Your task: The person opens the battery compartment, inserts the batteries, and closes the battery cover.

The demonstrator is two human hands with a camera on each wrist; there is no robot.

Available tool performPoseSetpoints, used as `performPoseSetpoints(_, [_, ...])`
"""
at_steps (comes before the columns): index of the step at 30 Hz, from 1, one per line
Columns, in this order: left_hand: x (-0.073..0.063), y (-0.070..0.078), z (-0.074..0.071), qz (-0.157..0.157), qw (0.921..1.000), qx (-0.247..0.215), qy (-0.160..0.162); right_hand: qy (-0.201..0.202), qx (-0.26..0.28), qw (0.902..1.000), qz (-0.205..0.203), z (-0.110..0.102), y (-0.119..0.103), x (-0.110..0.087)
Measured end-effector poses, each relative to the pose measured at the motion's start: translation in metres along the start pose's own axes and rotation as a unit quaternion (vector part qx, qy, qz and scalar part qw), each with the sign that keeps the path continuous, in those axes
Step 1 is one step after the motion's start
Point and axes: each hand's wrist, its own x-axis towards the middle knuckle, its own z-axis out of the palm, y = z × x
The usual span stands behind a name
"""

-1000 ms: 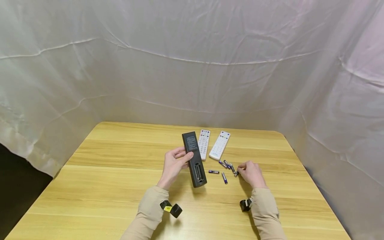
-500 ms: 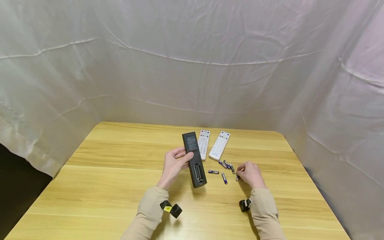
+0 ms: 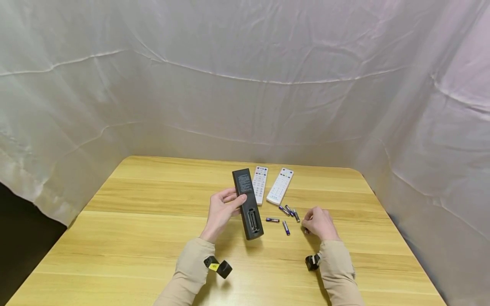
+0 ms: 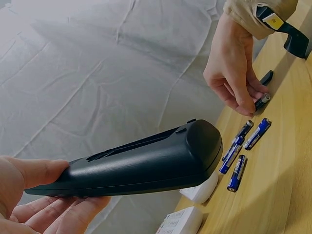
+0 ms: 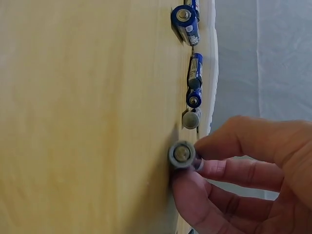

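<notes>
My left hand [image 3: 223, 209] grips a black remote control [image 3: 245, 189] above the table, its back turned up. Near its lower end the battery compartment [image 3: 253, 219] is uncovered and shows no battery. At the right, my right hand [image 3: 320, 223] is low over the wood, pinching a battery [image 5: 182, 154] between thumb and fingers; its end faces the right wrist camera. Left of that hand lie several loose blue-and-silver batteries [image 3: 286, 228], some touching in a small cluster. A small dark piece [image 4: 266, 77] shows beside the right hand in the left wrist view.
Two white remote controls, one [image 3: 260, 185] behind the black one and another [image 3: 280, 186] to its right, lie buttons up on the wooden table [image 3: 134, 238]. Pale cloth [image 3: 245, 106] hangs around the back and sides.
The pinched battery has come away from the cluster, slightly toward me, and is now mostly covered by my right fingers. My left hand and the black remote control stay in place.
</notes>
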Motion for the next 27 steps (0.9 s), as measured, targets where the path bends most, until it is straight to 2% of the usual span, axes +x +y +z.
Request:
performPoseSetpoints(14, [0.0011,-0.002,-0.0008,0.002,1.0,-0.003,0.002,0.004,0.046,0.9989,0.01,-0.0017,0.0012,-0.0055])
performPoseSetpoints(17, [0.0009,-0.0015,-0.001,0.003,1.0,-0.005,0.002,0.022,0.054,0.9983,0.001,-0.0034,0.0016,-0.005])
performPoseSetpoints(23, [0.001,-0.0006,-0.0014,0.006,1.0,-0.007,0.002,0.077,0.038,0.9959,-0.027,-0.0046,0.0018,-0.0011])
performPoseSetpoints(27, [0.0015,-0.0004,-0.0019,0.007,1.0,-0.005,0.001,0.096,0.033,0.9939,-0.042,-0.0037,0.0013,0.0013])
